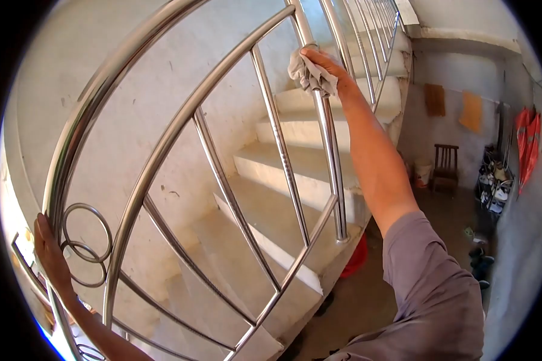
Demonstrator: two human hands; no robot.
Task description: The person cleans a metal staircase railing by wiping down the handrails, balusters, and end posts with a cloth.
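My right hand is closed on a crumpled pale grey cloth. The cloth is pressed around an upright metal post of the stair railing, high on its length. At the far left, my left hand grips the thick shiny handrail, its fingers partly hidden behind the tube. Beside that hand, metal rings sit between the handrail and a thinner curved rail. Several slim balusters run from the curved rail down to a sloping bottom rail.
Concrete stairs climb behind the railing along a pale wall. Below on the right are a wooden chair, a bucket, a rack of shoes and a hanging red umbrella. Something red shows under the stairs.
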